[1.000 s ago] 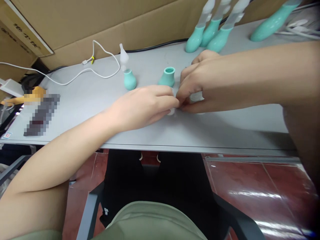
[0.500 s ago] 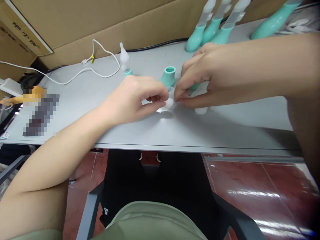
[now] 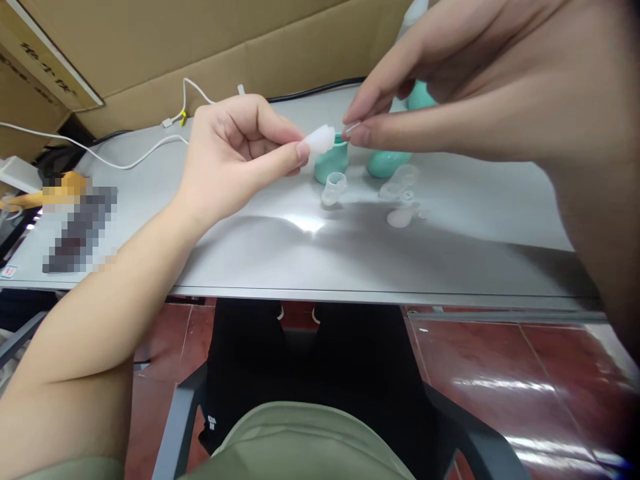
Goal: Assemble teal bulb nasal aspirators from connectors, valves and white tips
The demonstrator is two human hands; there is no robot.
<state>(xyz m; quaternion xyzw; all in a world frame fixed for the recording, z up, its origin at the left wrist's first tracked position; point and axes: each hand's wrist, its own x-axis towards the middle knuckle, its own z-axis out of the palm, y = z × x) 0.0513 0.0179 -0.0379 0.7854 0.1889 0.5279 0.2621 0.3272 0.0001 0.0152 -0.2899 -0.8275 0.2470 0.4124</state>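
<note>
The white piece [image 3: 321,139] is pinched between the thumb and fingers of the left hand [image 3: 245,140], and its free end is turned toward the right hand [image 3: 490,93]. A small clear bit [image 3: 351,128] is pinched between the thumb and fingers of the right hand; it is mostly covered, so its full shape cannot be told. The two parts are held up over the bench [image 3: 280,267], end toward end, just beside each other but not touching.

The step seems to be a careful lining up of these two parts. The white piece is best held gently, as it looks soft and might be squashed by a hard pinch. The clear bit is best held by its edge, so that its end is not hidden by the right thumb. Both hands are best held level and low, as such small parts could easily be dropped.

Below the gap between the hands, an open green bulb [image 3: 331,165] and a clear cup [image 3: 334,189] are seen, and they should not be bumped. Below the right hand, a clear piece [image 3: 400,183] and a pale piece [image 3: 401,216] are laid out on the bench.
</note>
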